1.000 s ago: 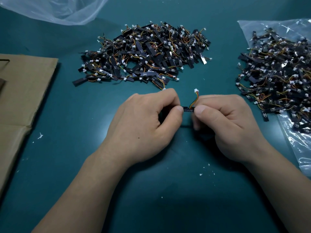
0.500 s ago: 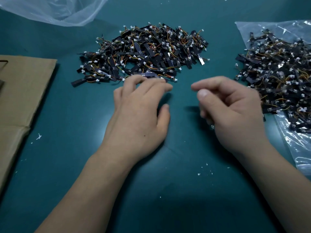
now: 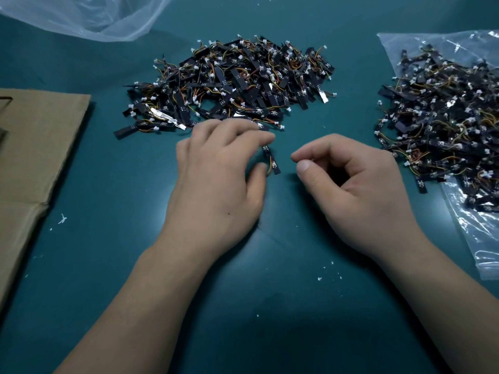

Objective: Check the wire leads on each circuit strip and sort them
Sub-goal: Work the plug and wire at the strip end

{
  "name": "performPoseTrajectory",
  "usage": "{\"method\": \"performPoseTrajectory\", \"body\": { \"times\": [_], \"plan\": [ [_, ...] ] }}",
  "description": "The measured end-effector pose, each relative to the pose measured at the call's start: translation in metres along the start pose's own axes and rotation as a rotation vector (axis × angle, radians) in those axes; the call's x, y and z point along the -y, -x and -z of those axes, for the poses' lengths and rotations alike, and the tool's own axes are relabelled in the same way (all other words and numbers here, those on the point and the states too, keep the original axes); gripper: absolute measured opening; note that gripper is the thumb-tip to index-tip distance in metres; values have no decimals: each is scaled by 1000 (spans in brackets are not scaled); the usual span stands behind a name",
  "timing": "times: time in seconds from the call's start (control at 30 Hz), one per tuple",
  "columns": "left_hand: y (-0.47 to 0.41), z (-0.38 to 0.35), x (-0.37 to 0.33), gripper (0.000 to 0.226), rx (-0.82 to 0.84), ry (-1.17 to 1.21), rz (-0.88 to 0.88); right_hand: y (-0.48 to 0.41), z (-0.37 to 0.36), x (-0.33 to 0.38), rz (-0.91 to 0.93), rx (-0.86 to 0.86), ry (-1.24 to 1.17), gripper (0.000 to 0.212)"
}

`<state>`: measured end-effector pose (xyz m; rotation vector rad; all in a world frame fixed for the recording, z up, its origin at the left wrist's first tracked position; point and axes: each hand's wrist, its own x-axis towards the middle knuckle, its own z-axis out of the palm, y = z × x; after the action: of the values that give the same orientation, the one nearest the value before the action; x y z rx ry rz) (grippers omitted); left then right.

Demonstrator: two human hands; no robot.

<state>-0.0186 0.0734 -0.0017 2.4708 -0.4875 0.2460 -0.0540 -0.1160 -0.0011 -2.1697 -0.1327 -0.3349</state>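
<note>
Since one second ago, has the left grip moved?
Yes. The left grip has opened out away from the person: its fingers, curled a second ago, now stretch to the near edge of the middle pile, pinching a strip.

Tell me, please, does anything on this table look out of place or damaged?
Small white crumbs lie scattered on the teal table in the foreground, and one larger fleck lies near the cardboard. In the middle pile, a few strips lie silvery side up. No damage is visible.

right pile (image 3: 442, 125) cut by edge, strip (image 3: 273, 165) top under left hand (image 3: 216, 179)
</note>
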Motion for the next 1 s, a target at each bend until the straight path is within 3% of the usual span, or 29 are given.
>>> {"method": "performPoseTrajectory", "body": {
  "times": [0.13,0.27,0.37,0.43,1.0],
  "plan": [
    [2,-3,-3,28,89,-159,-1,-1,0,0,-4,32,65,7],
    [2,-3,0,7,73,-102,9,-1,-2,-1,-30,52,139,11],
    [2,-3,0,3,64,-80,-16,-2,-3,0,-46,114,185,25],
    [1,-2,-2,2,46,-37,-45,-2,-2,1,-43,152,219,23],
    [0,6,-11,24,-18,130,35,-2,2,6,-28,83,39,15]
  ]
}}
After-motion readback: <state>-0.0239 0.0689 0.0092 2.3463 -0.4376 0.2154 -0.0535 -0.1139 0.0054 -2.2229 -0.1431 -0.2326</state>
